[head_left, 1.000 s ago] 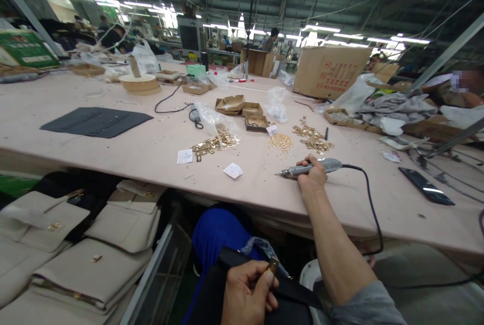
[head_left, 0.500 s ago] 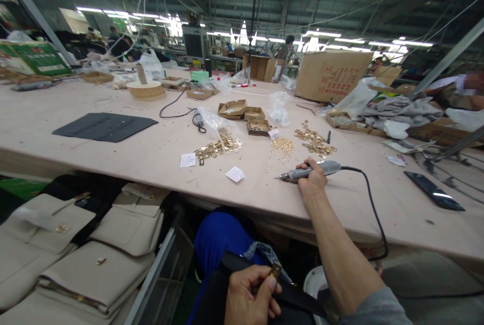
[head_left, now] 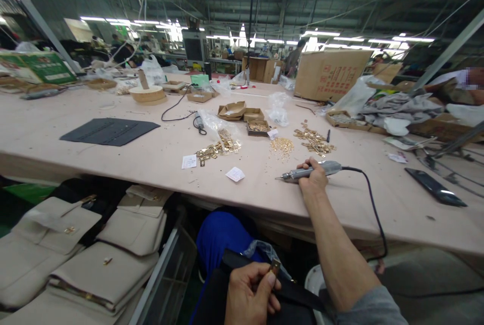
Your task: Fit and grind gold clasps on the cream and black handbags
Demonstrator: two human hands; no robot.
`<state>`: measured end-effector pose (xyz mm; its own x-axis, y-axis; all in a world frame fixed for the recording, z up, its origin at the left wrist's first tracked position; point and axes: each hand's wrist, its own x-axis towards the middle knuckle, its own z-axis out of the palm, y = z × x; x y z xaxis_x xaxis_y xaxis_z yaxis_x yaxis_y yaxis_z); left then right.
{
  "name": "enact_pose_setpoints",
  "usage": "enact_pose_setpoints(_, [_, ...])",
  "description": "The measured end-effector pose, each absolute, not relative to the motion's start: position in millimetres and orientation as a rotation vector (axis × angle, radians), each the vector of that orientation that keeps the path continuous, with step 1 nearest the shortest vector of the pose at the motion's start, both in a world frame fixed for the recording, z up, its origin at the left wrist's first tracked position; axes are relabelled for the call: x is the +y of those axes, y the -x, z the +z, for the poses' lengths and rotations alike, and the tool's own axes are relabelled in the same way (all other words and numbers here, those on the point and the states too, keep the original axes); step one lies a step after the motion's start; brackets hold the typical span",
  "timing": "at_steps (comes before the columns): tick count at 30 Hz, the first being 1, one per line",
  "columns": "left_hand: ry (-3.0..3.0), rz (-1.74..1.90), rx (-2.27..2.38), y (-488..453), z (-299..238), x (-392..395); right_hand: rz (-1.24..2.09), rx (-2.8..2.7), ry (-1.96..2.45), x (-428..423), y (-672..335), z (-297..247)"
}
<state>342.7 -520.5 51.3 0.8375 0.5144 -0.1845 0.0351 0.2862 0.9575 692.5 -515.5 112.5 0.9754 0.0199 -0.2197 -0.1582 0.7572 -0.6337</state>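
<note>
Pinched a metal piece (head_left: 275, 266) between thumb and finger of left hand (head_left: 249, 289) before the bench (head_left: 242, 195), seemingly to leave one end clear. Wrapped right hand (head_left: 313, 175) around driver (head_left: 329, 167) near gold bits (head_left: 282, 148), perhaps for steadiness.

No words or numbers can be read. The carton (head_left: 328, 75) bears rows of red print (too blurred to decipher); the green box (head_left: 47, 68) has pale markings, and the left slip (head_left: 189, 162) and right slip (head_left: 235, 174) show faint, illegible print.
</note>
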Motion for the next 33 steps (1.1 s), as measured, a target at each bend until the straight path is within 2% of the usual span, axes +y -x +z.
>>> enact_pose_setpoints(33, [-1.232,0.356,0.533,-338.8,68.0,-522.1,-0.008,0.231,0.674,-521.0,-698.4,109.1])
